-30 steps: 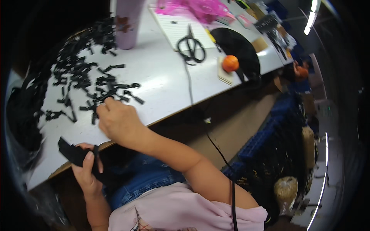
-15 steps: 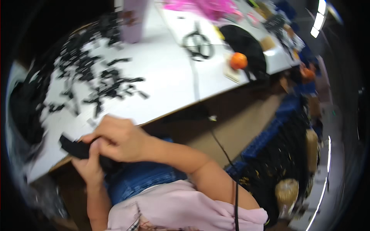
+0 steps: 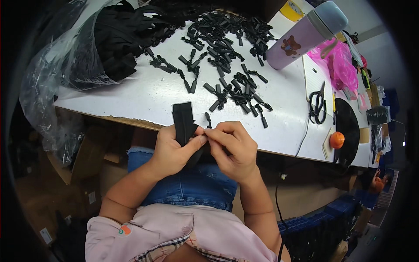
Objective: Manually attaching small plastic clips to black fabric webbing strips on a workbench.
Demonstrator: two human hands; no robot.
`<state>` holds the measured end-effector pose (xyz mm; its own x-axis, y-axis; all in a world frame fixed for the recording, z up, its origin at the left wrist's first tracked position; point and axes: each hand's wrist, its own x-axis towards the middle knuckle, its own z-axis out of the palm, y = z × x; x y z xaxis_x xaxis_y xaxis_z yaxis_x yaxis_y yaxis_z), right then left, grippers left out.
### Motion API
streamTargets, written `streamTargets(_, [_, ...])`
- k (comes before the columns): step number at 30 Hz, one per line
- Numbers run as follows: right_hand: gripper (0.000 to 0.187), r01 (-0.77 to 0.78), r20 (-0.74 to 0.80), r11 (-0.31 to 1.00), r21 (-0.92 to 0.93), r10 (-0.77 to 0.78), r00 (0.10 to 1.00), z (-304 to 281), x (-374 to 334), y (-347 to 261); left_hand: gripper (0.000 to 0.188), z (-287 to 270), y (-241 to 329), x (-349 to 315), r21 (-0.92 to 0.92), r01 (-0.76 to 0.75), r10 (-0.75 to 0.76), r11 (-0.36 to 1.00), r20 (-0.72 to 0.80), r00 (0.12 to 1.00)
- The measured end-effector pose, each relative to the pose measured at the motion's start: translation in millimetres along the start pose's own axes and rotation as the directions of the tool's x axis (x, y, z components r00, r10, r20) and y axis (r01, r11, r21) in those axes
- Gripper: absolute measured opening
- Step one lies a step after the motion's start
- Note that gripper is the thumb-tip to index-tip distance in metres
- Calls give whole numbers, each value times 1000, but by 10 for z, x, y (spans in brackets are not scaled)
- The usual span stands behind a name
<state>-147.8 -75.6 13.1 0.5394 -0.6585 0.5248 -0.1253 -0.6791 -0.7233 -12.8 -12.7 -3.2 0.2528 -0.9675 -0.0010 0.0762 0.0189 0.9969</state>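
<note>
My left hand (image 3: 170, 150) is closed around a folded black zipper tape (image 3: 183, 122), whose doubled end stands up above the fingers. Part of the tape hangs below the hand, over my lap. Close beside it, the fingertips of my right hand (image 3: 235, 150) pinch a small black zipper pull (image 3: 208, 118) at the tape's edge. The fingertips of both hands meet there, so whether the pull is on the tape cannot be seen. Many more black zipper pulls (image 3: 238, 94) lie scattered on the white table (image 3: 152, 98) just beyond my hands.
At the left, a clear plastic bag (image 3: 80, 61) holds a bundle of black tapes (image 3: 115, 41). A lilac bottle (image 3: 290, 43) stands at the back. Black scissors (image 3: 317, 105), a pink plastic bag (image 3: 338, 65) and an orange fruit (image 3: 337, 140) lie toward the right, near a hanging cable (image 3: 279, 209).
The view has swung left and steadied. My right hand, earlier over the black tape with the left, now pinches a zipper pull beside it. The tape's end now points upward.
</note>
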Motion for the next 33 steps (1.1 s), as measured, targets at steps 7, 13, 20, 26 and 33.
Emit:
streamTargets(7, [24, -35, -5, 998, 58, 35, 999, 24, -39, 47, 6, -19, -24, 3, 12, 59, -59, 998, 18, 998])
streamTargets(13, [25, 58, 51, 996, -72, -54, 997, -6, -35, 21, 5, -15, 9, -9, 131, 61, -63, 990, 13, 998])
streamTargets(20, [23, -42, -3, 999, 30, 42, 999, -45, -39, 26, 3, 42, 30, -2, -69, 94, -92, 993, 24, 995])
streamTargets(26, [22, -75, -63, 989, 131, 84, 994, -17, -66, 42, 6, 38, 13, 3, -55, -39, 43, 998, 59, 997])
streamTargets(33, [21, -154, -95, 944, 292, 189, 977, 17, -75, 31, 12, 108, 45, -33, -129, -76, 71, 989, -40, 997])
